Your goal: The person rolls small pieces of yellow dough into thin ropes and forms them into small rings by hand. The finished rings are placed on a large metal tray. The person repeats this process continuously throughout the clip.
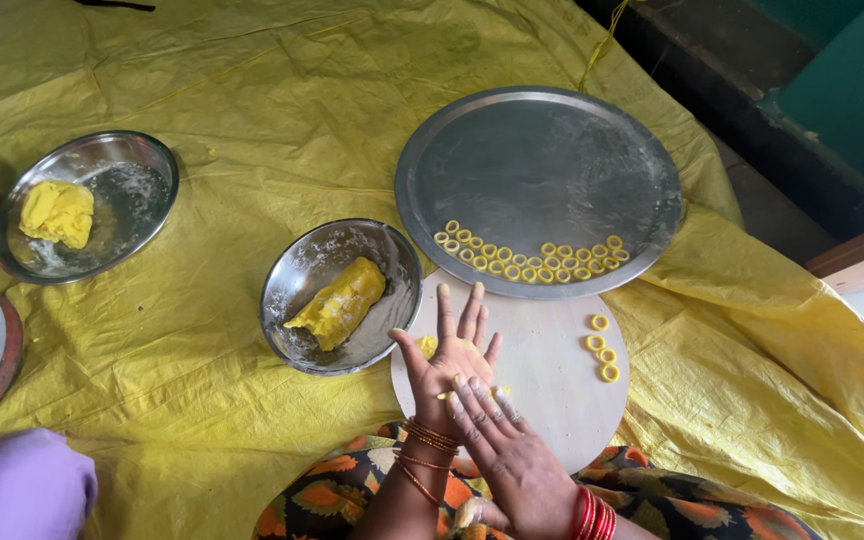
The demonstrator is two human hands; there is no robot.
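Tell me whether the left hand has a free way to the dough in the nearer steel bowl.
Probably yes: the left hand hovers over the round board, beside the nearer bowl, whose dough lies uncovered with nothing between.

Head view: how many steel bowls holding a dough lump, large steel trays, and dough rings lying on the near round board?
Steel bowls with a dough lump: 2
Large steel tray: 1
Dough rings on the round board: 4
Total: 7
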